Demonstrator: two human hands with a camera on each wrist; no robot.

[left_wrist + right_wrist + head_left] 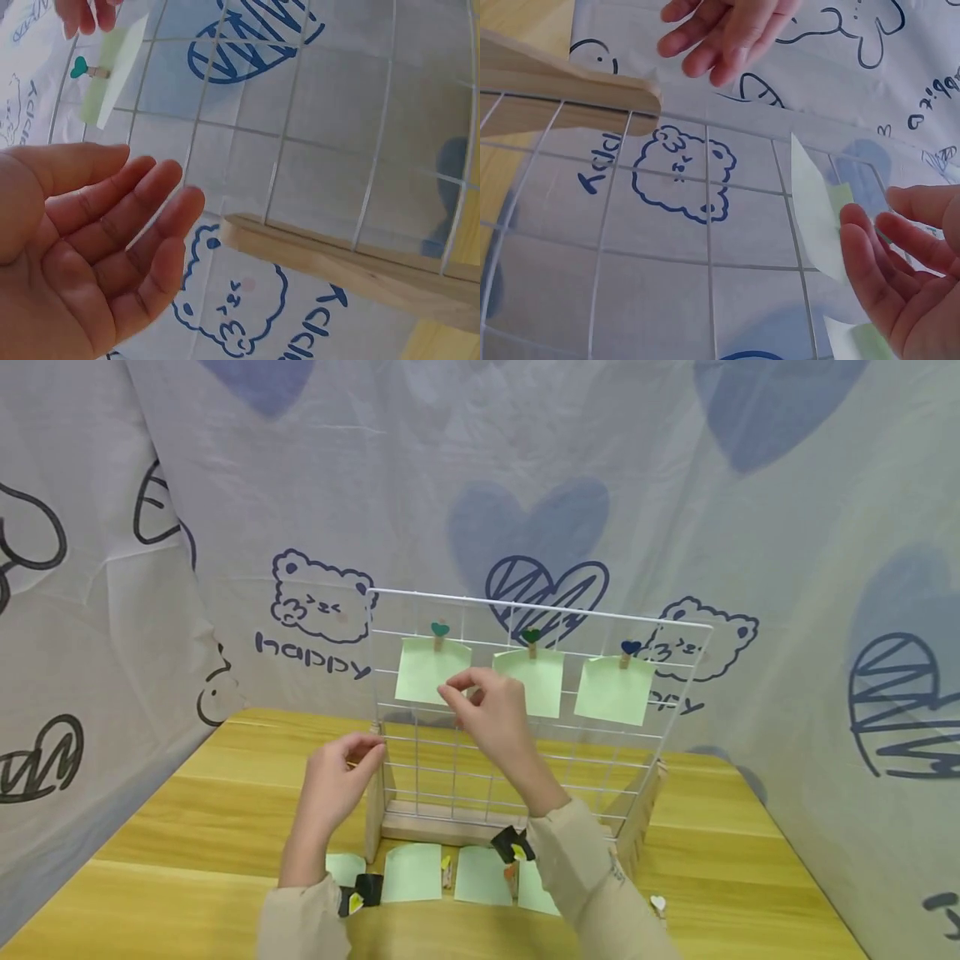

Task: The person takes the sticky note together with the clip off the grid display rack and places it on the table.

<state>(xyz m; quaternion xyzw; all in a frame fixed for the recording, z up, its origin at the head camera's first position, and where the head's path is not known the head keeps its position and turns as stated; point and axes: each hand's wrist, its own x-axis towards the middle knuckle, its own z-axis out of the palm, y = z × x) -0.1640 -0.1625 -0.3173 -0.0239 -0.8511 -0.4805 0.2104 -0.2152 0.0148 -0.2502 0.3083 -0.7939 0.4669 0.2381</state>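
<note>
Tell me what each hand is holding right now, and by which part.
Nothing is held. The left hand is open beside the wire grid; the right hand hovers with loose fingers at the left green note.

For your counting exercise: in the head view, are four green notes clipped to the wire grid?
No, only three green notes hang on the white wire grid, each under a heart-topped clip.

1. The right hand (491, 710) hides the lower right corner of the left green note (429, 670), left of centre in the head view.
2. Near the bottom centre, the sleeves cover parts of the green notes on the table (411, 872).
3. The small clips (447, 872) between them are too small to make out.
4. In the right wrist view, the right edge cuts off the palm.
</note>
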